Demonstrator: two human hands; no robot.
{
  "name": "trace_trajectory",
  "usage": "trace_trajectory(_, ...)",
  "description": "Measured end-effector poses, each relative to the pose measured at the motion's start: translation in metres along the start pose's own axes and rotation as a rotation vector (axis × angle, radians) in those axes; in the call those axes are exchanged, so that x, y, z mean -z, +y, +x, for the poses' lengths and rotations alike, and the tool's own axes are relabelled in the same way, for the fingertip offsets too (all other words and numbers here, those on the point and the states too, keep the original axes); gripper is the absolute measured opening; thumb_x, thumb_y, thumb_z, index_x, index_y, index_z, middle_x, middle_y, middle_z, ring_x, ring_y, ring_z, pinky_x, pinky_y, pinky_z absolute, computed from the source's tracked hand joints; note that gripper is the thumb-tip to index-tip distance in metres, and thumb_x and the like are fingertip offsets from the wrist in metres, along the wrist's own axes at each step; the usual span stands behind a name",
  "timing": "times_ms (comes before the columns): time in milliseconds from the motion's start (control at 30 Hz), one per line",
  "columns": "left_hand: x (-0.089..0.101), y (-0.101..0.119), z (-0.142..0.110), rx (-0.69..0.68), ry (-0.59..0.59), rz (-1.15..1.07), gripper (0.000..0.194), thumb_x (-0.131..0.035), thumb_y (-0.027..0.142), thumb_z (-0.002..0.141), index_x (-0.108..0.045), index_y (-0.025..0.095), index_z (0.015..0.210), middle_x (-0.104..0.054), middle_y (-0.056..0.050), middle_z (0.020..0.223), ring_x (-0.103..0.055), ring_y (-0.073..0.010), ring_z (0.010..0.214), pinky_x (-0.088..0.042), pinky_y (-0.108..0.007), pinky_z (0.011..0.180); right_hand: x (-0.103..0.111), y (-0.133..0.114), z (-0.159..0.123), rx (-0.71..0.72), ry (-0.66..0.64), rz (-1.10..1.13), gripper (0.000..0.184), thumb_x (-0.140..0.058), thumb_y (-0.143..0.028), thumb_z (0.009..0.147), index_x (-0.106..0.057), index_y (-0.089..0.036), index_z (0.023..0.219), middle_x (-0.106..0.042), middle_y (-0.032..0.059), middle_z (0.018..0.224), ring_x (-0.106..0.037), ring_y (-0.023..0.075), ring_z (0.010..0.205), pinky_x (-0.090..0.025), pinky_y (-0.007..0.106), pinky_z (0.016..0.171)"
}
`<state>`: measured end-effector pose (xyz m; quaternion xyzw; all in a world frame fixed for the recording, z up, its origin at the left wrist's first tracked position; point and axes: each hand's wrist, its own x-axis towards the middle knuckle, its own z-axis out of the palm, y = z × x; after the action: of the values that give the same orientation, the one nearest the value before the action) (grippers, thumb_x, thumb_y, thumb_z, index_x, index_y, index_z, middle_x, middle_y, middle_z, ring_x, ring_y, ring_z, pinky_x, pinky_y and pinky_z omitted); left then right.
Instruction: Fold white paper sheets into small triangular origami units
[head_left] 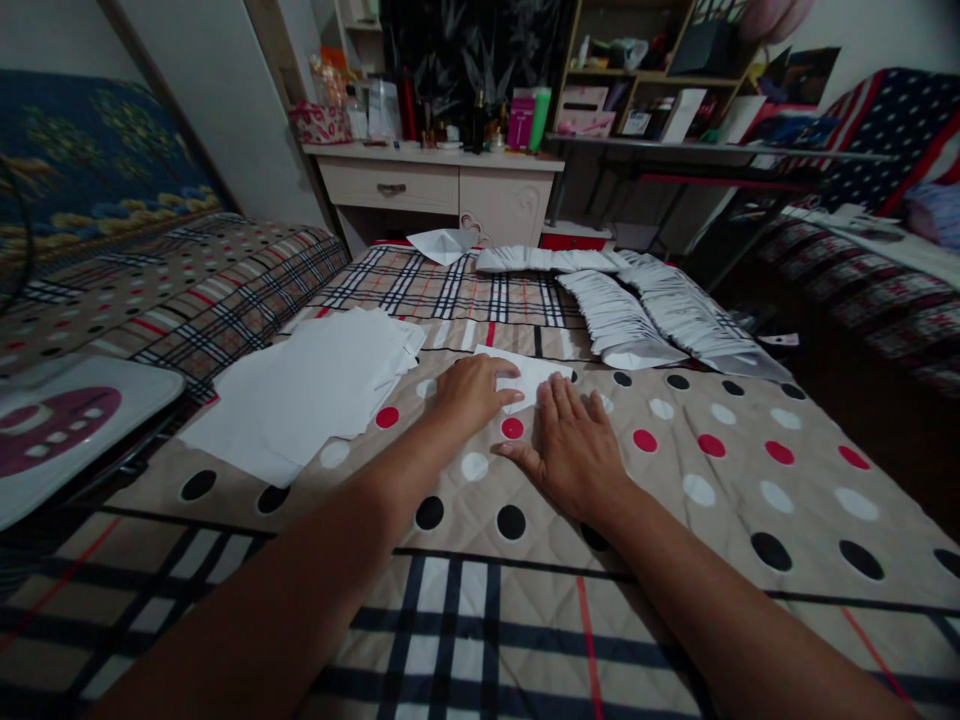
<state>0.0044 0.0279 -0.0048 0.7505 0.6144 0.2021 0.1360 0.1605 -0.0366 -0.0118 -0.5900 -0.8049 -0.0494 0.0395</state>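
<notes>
A small piece of white paper (pixel 534 372), apparently folded, lies on the dotted bedspread (pixel 472 510) in front of me. My left hand (pixel 474 392) rests at its left edge, thumb and index finger apart over the paper. Flat on the lower right corner of the same piece lies my right hand (pixel 577 450), its fingers stretched out and its thumb spread to the left. The left hand's other fingers are partly hidden. To the left is a loose, uneven pile of white sheets (pixel 307 385).
Rows of tightly packed folded papers (pixel 615 315) lie at the back right, with another row (pixel 547 260) along the far edge. A creased sheet (pixel 442 245) sits beside that row. A white plastic appliance (pixel 150 400) stands at the left; a cluttered dresser (pixel 420 185) is beyond the bed.
</notes>
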Motion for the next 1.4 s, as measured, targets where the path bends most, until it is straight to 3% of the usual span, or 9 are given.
trace_trajectory(167, 0.000, 0.006, 0.016, 0.142, 0.008, 0.093, 0.048, -0.075, 0.055, 0.069, -0.065, 0.027, 0.107, -0.071, -0.005, 0.100, -0.065, -0.0242, 0.093, -0.047, -0.033, 0.078, -0.003, 0.001, 0.000, 0.001, 0.018, 0.015, 0.110, -0.021, -0.084, 0.080, -0.034, 0.003, 0.146, -0.026, 0.0286, 0.154, -0.023, 0.0398, 0.144, -0.014, 0.057, 0.114)
trace_trajectory(433, 0.002, 0.018, 0.031, 0.175, -0.025, 0.167, 0.034, -0.067, 0.053, 0.078, -0.068, 0.022, 0.091, -0.071, -0.010, 0.101, -0.065, -0.0288, 0.099, -0.049, -0.037, 0.080, -0.001, 0.000, 0.000, -0.013, -0.006, 0.039, 0.112, -0.021, -0.084, 0.079, -0.032, 0.005, 0.146, -0.023, 0.0296, 0.154, -0.021, 0.0399, 0.145, -0.013, 0.056, 0.115)
trace_trajectory(633, 0.000, 0.018, 0.026, 0.138, -0.029, 0.194, 0.039, -0.062, 0.055, 0.081, -0.065, 0.021, 0.099, -0.071, -0.011, 0.100, -0.066, -0.0292, 0.098, -0.048, -0.036, 0.077, -0.002, 0.000, 0.000, -0.020, -0.011, 0.050, 0.111, -0.019, -0.084, 0.079, -0.031, 0.004, 0.147, -0.021, 0.0287, 0.155, -0.019, 0.0402, 0.145, -0.014, 0.057, 0.114)
trace_trajectory(767, -0.001, 0.007, 0.018, 0.068, -0.025, 0.162, 0.050, -0.068, 0.060, 0.073, -0.058, 0.024, 0.105, -0.070, -0.007, 0.099, -0.065, -0.0261, 0.094, -0.046, -0.033, 0.076, -0.001, 0.000, 0.000, -0.022, -0.024, 0.044, 0.111, -0.019, -0.083, 0.080, -0.031, 0.004, 0.147, -0.020, 0.0286, 0.155, -0.019, 0.0395, 0.145, -0.015, 0.056, 0.115)
trace_trajectory(1067, 0.010, -0.002, 0.004, -0.008, -0.146, 0.115, 0.073, -0.076, 0.061, 0.061, -0.051, 0.026, 0.120, -0.067, -0.004, 0.099, -0.063, -0.0245, 0.092, -0.044, -0.031, 0.072, 0.001, 0.000, 0.000, -0.019, -0.021, 0.058, 0.110, -0.020, -0.082, 0.081, -0.031, 0.005, 0.146, -0.021, 0.0293, 0.155, -0.018, 0.0392, 0.145, -0.017, 0.057, 0.114)
trace_trajectory(1200, 0.007, -0.001, 0.015, 0.042, -0.110, 0.131, 0.066, -0.076, 0.064, 0.060, -0.055, 0.027, 0.111, -0.069, -0.004, 0.097, -0.065, -0.0257, 0.090, -0.045, -0.033, 0.072, 0.000, 0.000, 0.000, -0.019, -0.023, 0.060, 0.108, -0.024, -0.081, 0.082, -0.031, 0.005, 0.146, -0.021, 0.0302, 0.155, -0.020, 0.0405, 0.145, -0.016, 0.058, 0.113)
trace_trajectory(1400, 0.000, 0.012, 0.030, 0.144, -0.033, 0.173, 0.051, -0.069, 0.065, 0.068, -0.063, 0.023, 0.097, -0.070, -0.009, 0.103, -0.064, -0.0302, 0.100, -0.047, -0.037, 0.077, -0.001, 0.000, 0.000, -0.014, -0.008, 0.104, 0.106, -0.029, -0.080, 0.082, -0.032, 0.003, 0.146, -0.022, 0.0292, 0.155, -0.018, 0.0412, 0.145, -0.016, 0.060, 0.114)
